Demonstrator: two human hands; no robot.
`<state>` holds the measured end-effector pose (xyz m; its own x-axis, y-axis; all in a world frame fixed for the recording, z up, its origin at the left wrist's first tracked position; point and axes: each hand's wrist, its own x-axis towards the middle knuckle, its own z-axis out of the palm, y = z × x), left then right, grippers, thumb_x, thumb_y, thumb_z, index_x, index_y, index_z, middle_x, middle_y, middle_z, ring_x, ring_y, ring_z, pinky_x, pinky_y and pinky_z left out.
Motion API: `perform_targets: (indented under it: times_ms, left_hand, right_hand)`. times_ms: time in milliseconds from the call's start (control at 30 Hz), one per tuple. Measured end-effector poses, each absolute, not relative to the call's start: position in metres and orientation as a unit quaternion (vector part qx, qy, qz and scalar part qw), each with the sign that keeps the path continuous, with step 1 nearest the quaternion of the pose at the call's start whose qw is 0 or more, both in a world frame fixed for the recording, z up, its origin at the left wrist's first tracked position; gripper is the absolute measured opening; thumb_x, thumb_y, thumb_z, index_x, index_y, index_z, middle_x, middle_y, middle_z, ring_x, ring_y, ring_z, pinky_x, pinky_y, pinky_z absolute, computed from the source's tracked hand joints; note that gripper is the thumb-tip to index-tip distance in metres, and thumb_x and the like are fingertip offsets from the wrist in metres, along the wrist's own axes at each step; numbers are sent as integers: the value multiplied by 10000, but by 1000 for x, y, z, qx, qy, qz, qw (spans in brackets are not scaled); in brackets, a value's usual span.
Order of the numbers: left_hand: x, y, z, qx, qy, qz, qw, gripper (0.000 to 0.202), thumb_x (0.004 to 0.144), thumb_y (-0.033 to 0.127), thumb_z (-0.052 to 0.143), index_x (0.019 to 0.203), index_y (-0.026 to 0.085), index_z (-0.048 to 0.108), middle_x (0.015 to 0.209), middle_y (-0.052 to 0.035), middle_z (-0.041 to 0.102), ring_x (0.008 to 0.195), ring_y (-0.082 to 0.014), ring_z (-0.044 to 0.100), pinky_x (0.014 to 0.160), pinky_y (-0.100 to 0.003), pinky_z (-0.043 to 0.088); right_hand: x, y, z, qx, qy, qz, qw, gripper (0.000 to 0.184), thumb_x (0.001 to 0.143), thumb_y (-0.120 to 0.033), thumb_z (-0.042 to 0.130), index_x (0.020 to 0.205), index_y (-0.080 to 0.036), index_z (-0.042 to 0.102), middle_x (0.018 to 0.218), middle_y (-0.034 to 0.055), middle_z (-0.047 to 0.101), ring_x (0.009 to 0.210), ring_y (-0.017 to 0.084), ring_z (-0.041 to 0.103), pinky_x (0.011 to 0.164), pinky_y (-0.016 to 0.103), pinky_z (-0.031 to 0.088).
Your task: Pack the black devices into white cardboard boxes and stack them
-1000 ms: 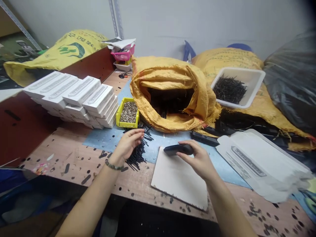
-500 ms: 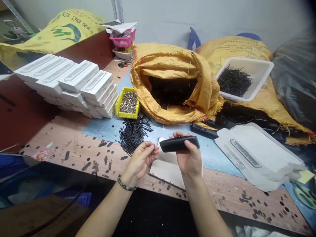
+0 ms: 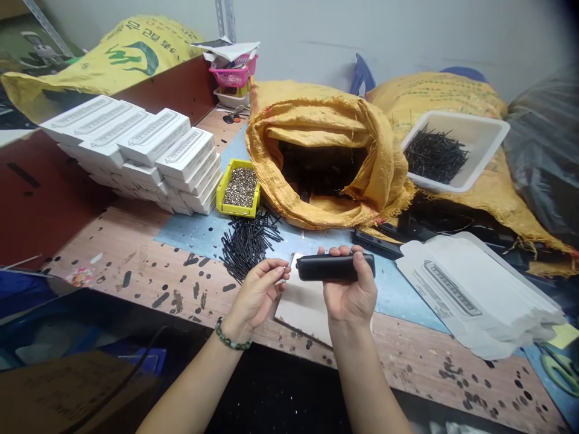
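Note:
My right hand (image 3: 350,295) grips a long black plastic part (image 3: 335,266) and holds it level above a white card (image 3: 301,307) on the table. My left hand (image 3: 259,292) is closed in a pinch just left of that part's end; what its fingertips hold is too small to name. A loose pile of thin black pins (image 3: 248,241) lies on the blue mat just beyond my left hand. A bead bracelet is on my left wrist.
A yellow bin of small metal bits (image 3: 238,190) sits beside stacked white boxes (image 3: 145,157). An open yellow sack (image 3: 325,163) lies behind. A white tray of black pins (image 3: 452,154) rests at back right. Flat white cartons (image 3: 474,295) lie at right.
My left hand left the pin pile and came back pinched toward the black part. My right hand lifted the part off the card and turned it level.

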<state>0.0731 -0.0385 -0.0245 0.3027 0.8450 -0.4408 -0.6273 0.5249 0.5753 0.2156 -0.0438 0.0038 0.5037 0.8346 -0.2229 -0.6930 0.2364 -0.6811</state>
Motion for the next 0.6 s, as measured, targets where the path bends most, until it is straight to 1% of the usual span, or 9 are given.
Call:
perform_targets:
  times_ms: [167, 300, 400, 500, 600]
  left_hand:
    - [73, -39, -22, 157, 372, 468, 786, 275, 593, 217, 837, 797, 152, 665, 710, 11, 628, 624, -44, 547, 594, -141, 447]
    - [75, -39, -21, 152, 376, 474, 782, 284, 581, 246, 848, 770, 150, 659, 728, 5, 637, 649, -53, 559, 601, -147, 446]
    - [77, -40, -22, 153, 375, 476, 781, 295, 577, 264, 851, 784, 146, 676, 752, 0, 636, 680, -59, 562, 604, -148, 444]
    - [78, -40, -22, 159, 380, 475, 777, 307, 572, 256, 854, 802, 155, 676, 748, 4, 633, 667, -56, 554, 598, -147, 436]
    - [80, -40, -23, 162, 380, 482, 773, 286, 576, 266, 851, 753, 155, 655, 714, 20, 606, 635, -49, 531, 581, -149, 423]
  right_hand:
    - [209, -44, 10, -352, -97, 500, 785, 147, 726, -262, 696, 799, -242, 571, 727, -73, 562, 698, 103, 573, 933, 441, 486]
    - [206, -44, 12, -329, -79, 505, 794, 170, 709, -255, 730, 796, -213, 591, 711, -68, 572, 697, 89, 573, 873, 388, 521]
    - [206, -44, 10, -327, -74, 504, 796, 182, 693, -247, 745, 792, -208, 597, 708, -66, 580, 700, 88, 576, 857, 380, 529]
    - [206, -44, 9, -326, -73, 503, 797, 194, 683, -245, 754, 790, -210, 596, 712, -68, 582, 700, 85, 576, 853, 375, 530]
    - [205, -45, 10, -326, -70, 500, 799, 196, 685, -246, 752, 791, -214, 589, 717, -72, 581, 700, 85, 575, 855, 380, 528]
